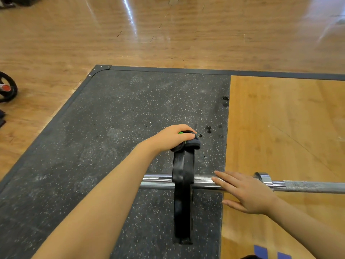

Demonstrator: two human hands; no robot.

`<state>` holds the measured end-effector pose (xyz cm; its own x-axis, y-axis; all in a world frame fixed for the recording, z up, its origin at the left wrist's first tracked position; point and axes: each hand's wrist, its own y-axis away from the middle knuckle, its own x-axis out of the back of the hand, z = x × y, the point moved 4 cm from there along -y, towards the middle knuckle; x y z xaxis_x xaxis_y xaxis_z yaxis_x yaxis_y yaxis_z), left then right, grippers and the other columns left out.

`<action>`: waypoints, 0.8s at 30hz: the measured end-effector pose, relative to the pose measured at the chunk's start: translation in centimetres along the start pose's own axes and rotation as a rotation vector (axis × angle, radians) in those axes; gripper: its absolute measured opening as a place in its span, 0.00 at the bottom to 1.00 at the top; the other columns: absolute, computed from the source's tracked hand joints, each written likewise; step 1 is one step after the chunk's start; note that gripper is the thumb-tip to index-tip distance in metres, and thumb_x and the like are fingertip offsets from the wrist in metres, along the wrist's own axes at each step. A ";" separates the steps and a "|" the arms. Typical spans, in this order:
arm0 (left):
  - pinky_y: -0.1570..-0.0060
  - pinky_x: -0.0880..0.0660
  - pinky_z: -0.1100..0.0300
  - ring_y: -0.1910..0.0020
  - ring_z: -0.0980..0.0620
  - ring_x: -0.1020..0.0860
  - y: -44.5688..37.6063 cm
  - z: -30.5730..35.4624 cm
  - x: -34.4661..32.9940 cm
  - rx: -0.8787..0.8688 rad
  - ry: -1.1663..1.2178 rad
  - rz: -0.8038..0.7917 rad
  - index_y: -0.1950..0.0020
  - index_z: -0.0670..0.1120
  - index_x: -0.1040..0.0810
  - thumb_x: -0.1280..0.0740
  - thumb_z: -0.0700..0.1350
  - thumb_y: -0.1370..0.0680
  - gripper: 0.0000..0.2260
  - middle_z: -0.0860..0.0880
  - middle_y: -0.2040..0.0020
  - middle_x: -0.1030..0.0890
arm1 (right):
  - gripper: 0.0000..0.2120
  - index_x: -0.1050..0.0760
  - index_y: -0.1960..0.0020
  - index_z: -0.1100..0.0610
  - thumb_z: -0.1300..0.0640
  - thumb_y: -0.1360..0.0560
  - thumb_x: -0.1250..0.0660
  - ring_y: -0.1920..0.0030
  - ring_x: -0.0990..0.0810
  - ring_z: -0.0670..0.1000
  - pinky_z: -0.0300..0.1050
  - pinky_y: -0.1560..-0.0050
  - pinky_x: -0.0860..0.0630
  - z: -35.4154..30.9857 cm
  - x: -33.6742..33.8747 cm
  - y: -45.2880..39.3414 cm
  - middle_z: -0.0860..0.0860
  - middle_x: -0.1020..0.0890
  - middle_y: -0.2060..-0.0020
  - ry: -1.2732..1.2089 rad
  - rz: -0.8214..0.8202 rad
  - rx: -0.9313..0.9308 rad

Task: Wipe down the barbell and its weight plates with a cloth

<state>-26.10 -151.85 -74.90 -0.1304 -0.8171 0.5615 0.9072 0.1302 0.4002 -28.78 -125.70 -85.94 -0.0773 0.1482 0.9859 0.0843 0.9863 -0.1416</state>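
Head view: barbell [209, 184] on a rubber mat [112, 128]
Left hand [172, 136]: clutches cloth [188, 143] atop the weight plate [183, 184]
Right hand [248, 193]: flat, fingers straight on the sleeve, beside the plate

Barbell [308, 186] cut off by the right edge, cloth [188, 143] mostly hidden under the left hand [173, 136], plate's far rim covered.

Chrome barbell [205, 182] lying level across the speckled rubber mat [112, 128] near its right edge, two thin black weight plates [182, 193] upright side by side on its sleeve, a dark cloth [188, 144] with green trim bunched on their top rim.
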 end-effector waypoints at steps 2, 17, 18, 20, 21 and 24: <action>0.41 0.28 0.58 0.41 0.58 0.25 0.4 -0.1 0.0 -0.011 -0.012 0.014 0.41 0.59 0.22 0.37 0.54 0.20 0.10 0.60 0.41 0.22 | 0.31 0.34 0.26 0.56 0.37 0.20 0.45 0.38 0.22 0.54 0.48 0.44 0.21 0.1 0.0 -0.2 0.55 0.28 0.30 -0.001 -0.007 0.004; 0.27 0.44 0.59 0.24 0.47 0.40 11.4 0.2 -6.4 -0.360 -0.297 0.596 0.32 0.46 0.24 0.38 0.52 0.22 0.20 0.46 0.27 0.32 | 0.33 0.35 0.26 0.58 0.36 0.21 0.45 0.42 0.21 0.53 0.44 0.45 0.23 1.3 0.5 -1.5 0.55 0.27 0.30 0.009 -0.033 0.040; 0.27 0.44 0.58 0.24 0.46 0.41 12.0 0.0 -7.3 -0.371 -0.314 0.637 0.32 0.46 0.25 0.39 0.53 0.22 0.21 0.46 0.27 0.32 | 0.33 0.35 0.26 0.57 0.36 0.21 0.46 0.42 0.21 0.53 0.44 0.45 0.22 1.5 0.6 -1.8 0.55 0.27 0.31 0.011 -0.038 0.041; 0.27 0.42 0.54 0.24 0.44 0.41 12.6 -0.4 -8.6 -0.379 -0.336 0.688 0.31 0.45 0.26 0.39 0.52 0.21 0.21 0.45 0.26 0.34 | 0.33 0.35 0.26 0.58 0.36 0.21 0.46 0.43 0.20 0.53 0.44 0.46 0.22 1.8 1.0 -2.2 0.55 0.27 0.31 0.007 -0.060 0.041; 0.27 0.41 0.53 0.24 0.44 0.41 12.5 -0.5 -8.9 -0.379 -0.333 0.706 0.31 0.45 0.26 0.39 0.52 0.21 0.21 0.44 0.26 0.34 | 0.33 0.35 0.26 0.59 0.37 0.21 0.46 0.43 0.20 0.54 0.44 0.46 0.22 1.8 1.1 -2.4 0.56 0.27 0.31 0.005 -0.072 0.042; 0.28 0.40 0.52 0.24 0.42 0.40 11.6 -0.3 -8.4 -0.376 -0.315 0.730 0.31 0.43 0.26 0.40 0.51 0.21 0.21 0.43 0.26 0.33 | 0.33 0.35 0.26 0.60 0.38 0.21 0.46 0.41 0.20 0.55 0.46 0.46 0.22 1.9 1.5 -2.7 0.56 0.27 0.31 0.012 -0.094 0.020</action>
<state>-14.38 -143.64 -75.23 0.4793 -0.4021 0.7802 0.8718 0.3204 -0.3704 -30.98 -128.00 -84.28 -0.0725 0.0540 0.9959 0.0577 0.9971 -0.0499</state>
